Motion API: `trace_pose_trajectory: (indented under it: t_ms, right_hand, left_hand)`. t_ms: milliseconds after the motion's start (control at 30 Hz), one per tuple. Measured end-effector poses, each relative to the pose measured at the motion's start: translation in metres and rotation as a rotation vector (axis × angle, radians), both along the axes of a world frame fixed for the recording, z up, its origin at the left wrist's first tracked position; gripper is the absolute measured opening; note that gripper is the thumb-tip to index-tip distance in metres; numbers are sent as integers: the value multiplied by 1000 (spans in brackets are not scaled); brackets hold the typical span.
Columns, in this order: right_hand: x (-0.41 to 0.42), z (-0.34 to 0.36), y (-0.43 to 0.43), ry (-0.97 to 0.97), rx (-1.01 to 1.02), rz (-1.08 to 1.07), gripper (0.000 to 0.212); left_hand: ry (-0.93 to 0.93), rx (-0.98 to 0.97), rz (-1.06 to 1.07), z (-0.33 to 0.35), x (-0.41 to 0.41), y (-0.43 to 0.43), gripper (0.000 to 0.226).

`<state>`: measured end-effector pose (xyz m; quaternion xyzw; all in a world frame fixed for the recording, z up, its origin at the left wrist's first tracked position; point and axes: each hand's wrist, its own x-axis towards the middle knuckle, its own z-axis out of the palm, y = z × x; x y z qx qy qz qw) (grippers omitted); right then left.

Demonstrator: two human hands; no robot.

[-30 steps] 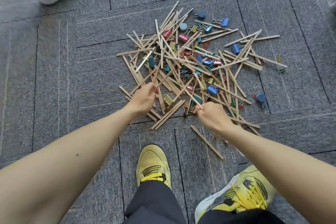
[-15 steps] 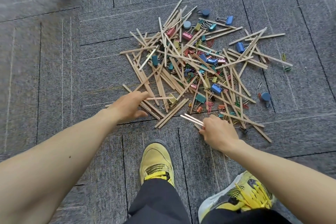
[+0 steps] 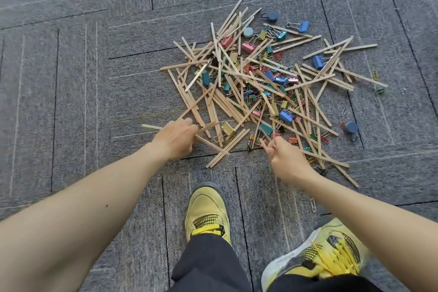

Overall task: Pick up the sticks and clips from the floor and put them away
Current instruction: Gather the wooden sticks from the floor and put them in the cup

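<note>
Flat wooden sticks (image 3: 187, 65) and coloured binder clips (image 3: 285, 116) lie heaped on the ribbed grey carpet floor (image 3: 71, 78). The left hand (image 3: 175, 140) curls its fingers round several sticks at the heap's near edge. The right hand (image 3: 286, 159) has bent fingers, and I cannot tell whether they grip anything.

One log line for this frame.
left hand: grips sticks | right hand: at pile edge, grip unclear | clips: on carpet

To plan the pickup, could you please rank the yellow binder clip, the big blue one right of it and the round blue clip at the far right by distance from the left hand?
From the left hand:
1. Yellow binder clip, just right of it.
2. Blue binder clip, farther right.
3. Round blue clip, far right.
</note>
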<state>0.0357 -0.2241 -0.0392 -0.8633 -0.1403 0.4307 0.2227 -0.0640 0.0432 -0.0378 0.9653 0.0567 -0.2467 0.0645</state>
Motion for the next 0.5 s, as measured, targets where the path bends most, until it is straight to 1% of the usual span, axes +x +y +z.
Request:
trace_pose_trajectory:
  t_ms: [67, 133, 200, 267, 300, 400, 500]
  right_hand:
    - [2, 3, 5, 142, 100, -169, 15]
    - [3, 7, 10, 312, 199, -351, 14]
    - [4, 13, 15, 432, 274, -495, 14]
    - [5, 18, 18, 493, 333, -592, 21]
    - [7, 19, 18, 507, 352, -618, 25]
    - [10, 23, 17, 535, 387, -667, 33]
    - [15, 25, 17, 536, 470, -825, 28]
  left_hand:
    - [-62, -39, 39, 2, 2, -4, 11]
    - [-63, -104, 109, 5, 6, -10, 14]
    - [5, -286, 311, 9, 12, -19, 17]
    - [52, -526, 550, 9, 16, -31, 14]
    - [51, -597, 619, 9, 17, -38, 13]
    - [30, -664, 651, 6, 20, -55, 18]
    - [-30, -598, 585, 5, 22, -64, 20]
